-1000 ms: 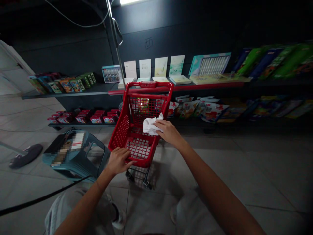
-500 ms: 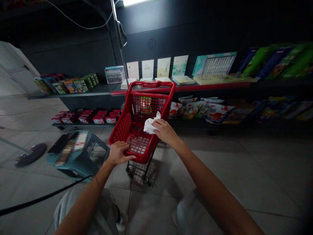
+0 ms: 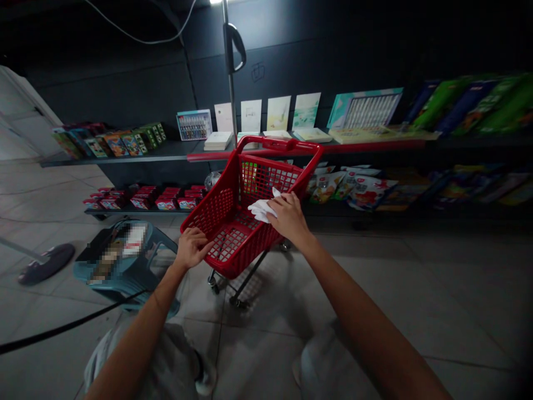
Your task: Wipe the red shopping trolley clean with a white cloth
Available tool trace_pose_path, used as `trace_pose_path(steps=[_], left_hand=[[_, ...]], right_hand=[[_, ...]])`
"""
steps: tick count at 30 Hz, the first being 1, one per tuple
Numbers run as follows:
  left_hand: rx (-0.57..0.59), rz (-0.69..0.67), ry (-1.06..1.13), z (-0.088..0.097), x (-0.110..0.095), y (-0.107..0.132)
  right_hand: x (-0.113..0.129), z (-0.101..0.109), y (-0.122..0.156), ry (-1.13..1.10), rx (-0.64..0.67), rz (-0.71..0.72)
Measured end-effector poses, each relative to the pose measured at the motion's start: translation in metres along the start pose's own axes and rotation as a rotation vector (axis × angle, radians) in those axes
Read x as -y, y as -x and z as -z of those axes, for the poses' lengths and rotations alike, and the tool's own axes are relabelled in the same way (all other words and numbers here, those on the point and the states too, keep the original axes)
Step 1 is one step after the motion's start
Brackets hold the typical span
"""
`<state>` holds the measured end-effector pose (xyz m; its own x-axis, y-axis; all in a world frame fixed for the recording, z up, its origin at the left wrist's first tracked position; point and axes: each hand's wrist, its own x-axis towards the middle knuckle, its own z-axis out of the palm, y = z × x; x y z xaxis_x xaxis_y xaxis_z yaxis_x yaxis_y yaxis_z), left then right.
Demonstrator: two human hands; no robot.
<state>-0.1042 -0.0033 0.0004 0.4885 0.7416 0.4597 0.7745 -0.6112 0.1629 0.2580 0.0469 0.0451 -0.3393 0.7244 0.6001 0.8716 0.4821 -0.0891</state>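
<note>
A small red shopping cart stands on the tiled floor in front of me, turned at an angle with its handle to the upper right. My left hand grips the cart's near left rim. My right hand is closed on a crumpled white cloth and presses it against the cart's right side rim. The cart's basket looks empty, with its mesh bottom showing.
A teal plastic stool with a dark item on top stands at my left. Low dark shelves along the wall carry boxes, cards and packets. A metal pole rises behind the cart. A black cable crosses the floor.
The cart has swung round, its handle end shifting to the right. My left hand slid along the rim to the left corner. My right hand with the cloth moved right along the side rim.
</note>
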Motion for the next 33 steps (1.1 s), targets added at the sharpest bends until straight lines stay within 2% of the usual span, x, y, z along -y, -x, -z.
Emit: trace_pose_path(steps=[3, 5, 7, 10, 13, 17, 20, 28, 33], left_hand=[[-0.067, 0.077, 0.023, 0.003, -0.003, 0.000], [-0.117, 0.109, 0.054, 0.006, -0.018, 0.002], [-0.126, 0.101, 0.084, 0.008, -0.041, 0.004], [-0.021, 0.045, 0.083, 0.004, -0.079, 0.009], [0.072, 0.010, -0.047, -0.004, -0.099, 0.008], [0.141, -0.022, -0.134, -0.009, -0.096, 0.002], [0.139, -0.031, -0.127, -0.009, -0.088, -0.001], [0.105, -0.067, -0.081, -0.007, -0.072, -0.005], [0.080, -0.045, -0.067, -0.011, -0.068, -0.006]], right_hand=[[-0.007, 0.003, 0.004, 0.001, -0.045, -0.032], [-0.008, 0.006, 0.007, -0.006, -0.063, -0.039], [-0.006, 0.009, 0.010, -0.015, -0.066, -0.033], [-0.005, 0.013, 0.013, -0.026, -0.024, 0.004], [-0.007, 0.017, 0.017, -0.015, 0.043, 0.037], [-0.020, 0.024, 0.022, 0.007, 0.065, 0.073], [-0.037, 0.033, 0.026, 0.024, 0.024, 0.055], [-0.086, 0.069, 0.037, 0.050, -0.213, -0.212], [-0.092, 0.078, 0.041, 0.101, -0.338, -0.312]])
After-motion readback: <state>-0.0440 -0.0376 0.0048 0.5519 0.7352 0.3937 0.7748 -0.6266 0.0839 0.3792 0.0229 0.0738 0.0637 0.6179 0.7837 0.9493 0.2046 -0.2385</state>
